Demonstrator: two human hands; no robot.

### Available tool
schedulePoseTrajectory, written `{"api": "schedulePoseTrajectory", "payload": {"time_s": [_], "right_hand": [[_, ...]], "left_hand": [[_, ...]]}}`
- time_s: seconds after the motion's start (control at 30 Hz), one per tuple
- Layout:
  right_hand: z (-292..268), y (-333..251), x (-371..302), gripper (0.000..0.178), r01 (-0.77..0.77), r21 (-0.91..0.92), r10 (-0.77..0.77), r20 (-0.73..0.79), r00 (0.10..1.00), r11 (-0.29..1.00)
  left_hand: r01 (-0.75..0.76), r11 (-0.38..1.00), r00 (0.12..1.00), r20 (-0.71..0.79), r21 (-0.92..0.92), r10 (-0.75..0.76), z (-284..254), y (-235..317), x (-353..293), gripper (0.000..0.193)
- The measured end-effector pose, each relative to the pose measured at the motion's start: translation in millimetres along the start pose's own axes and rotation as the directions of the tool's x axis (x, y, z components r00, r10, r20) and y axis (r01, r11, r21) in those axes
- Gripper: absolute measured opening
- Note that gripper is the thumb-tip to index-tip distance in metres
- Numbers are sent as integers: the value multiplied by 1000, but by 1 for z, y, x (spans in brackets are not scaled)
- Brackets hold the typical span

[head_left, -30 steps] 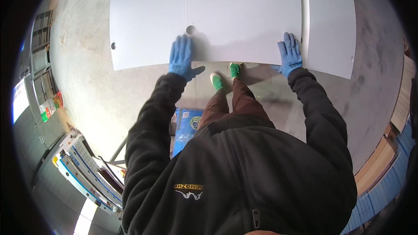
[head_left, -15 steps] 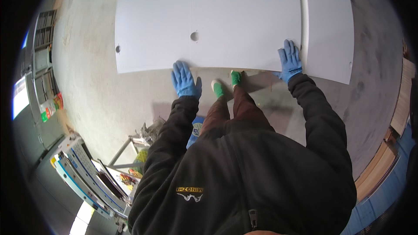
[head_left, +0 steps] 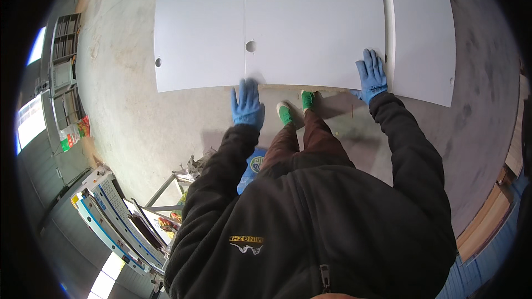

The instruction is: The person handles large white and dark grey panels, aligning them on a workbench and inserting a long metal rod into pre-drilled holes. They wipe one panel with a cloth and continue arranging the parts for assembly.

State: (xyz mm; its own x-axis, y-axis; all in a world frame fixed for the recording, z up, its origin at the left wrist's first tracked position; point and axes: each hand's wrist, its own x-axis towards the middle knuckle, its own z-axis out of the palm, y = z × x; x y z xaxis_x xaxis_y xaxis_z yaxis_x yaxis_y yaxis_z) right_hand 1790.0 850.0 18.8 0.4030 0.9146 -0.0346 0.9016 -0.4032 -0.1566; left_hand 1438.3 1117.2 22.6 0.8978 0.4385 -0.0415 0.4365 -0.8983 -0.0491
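Observation:
Both my hands wear blue gloves at the near edge of large white boards (head_left: 316,39) lying flat. My left hand (head_left: 247,103) is open, palm down, its fingertips at the edge where a thin seam (head_left: 245,27) meets it. Stretched out on the board, the fingers of my right hand (head_left: 371,76) lie beside a raised white strip (head_left: 389,33), with the thumb at the board's edge. Neither hand holds anything that I can see. A round hole (head_left: 251,46) sits just right of the seam, and a smaller hole (head_left: 158,62) near the left edge.
My green shoes (head_left: 285,113) stand on the grey concrete floor (head_left: 122,94) just below the boards. A metal frame (head_left: 160,192) and a blue item (head_left: 252,169) are by my left arm. Stacked boards (head_left: 116,221) lie at lower left, shelving (head_left: 65,61) at far left, wooden boards (head_left: 482,221) at right.
My left hand has shifted right along the near edge, to the seam, which now shows more clearly. My right hand stays by the strip. The whole view has moved slightly.

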Motion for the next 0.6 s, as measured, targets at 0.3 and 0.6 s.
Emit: {"api": "schedulePoseTrajectory", "payload": {"time_s": [0.3, 0.6], "right_hand": [[1, 2, 0, 100, 5, 10, -5, -7, 1000, 1000], [0, 7, -3, 101, -18, 16, 17, 46, 999, 1000]], "left_hand": [[33, 958, 999, -20, -284, -40, -31, 24, -16, 60], [31, 959, 999, 28, -281, -24, -28, 14, 34, 87]]}}
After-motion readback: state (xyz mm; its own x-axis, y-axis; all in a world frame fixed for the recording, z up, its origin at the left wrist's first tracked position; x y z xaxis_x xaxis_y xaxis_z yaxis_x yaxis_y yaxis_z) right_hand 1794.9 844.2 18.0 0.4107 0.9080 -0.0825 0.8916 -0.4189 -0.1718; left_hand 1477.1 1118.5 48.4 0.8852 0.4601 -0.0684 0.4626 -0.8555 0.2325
